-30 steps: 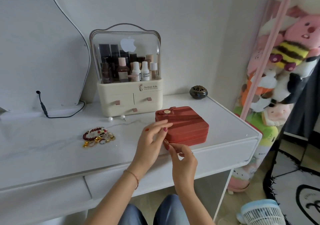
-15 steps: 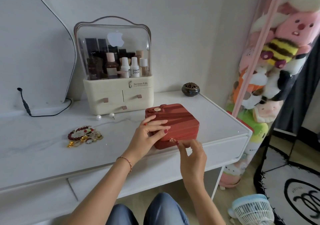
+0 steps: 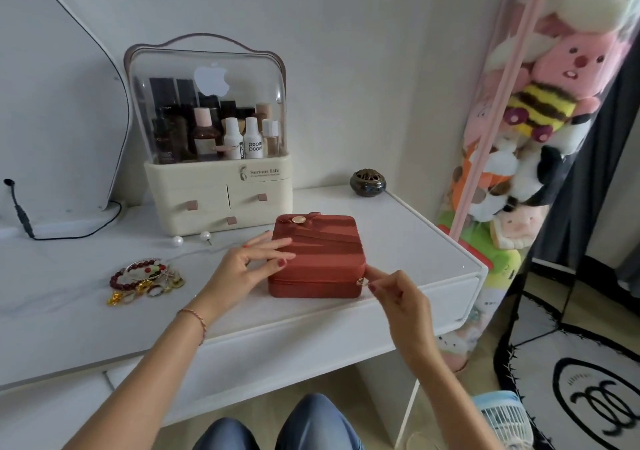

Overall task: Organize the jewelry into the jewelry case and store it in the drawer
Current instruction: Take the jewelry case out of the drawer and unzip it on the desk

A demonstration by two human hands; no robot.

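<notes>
**Two hands at a closed red case on a white dressing table**

The right hand pinches the small gold zipper pull at the near right corner of the jewelry case, thumb and forefinger curled on it, the other fingers loosely bent; the left hand lies flat with straight fingers on the case's left top edge, holding nothing; a thin cord bracelet circles that wrist. The case sits on the white table near its front edge, right of centre; it is square, rust red, ribbed across the lid, with a gold button at the back, and its lid is down. To the left, well apart, lies a heap of jewelry, dark red beads and gold pieces; two pearl earrings rest behind it, just before a cream cosmetics organizer with a clear dome; a dark round pot stands at the back right. Plush toys fill a clear bag beside the table; a small fan stands on the floor.
</notes>
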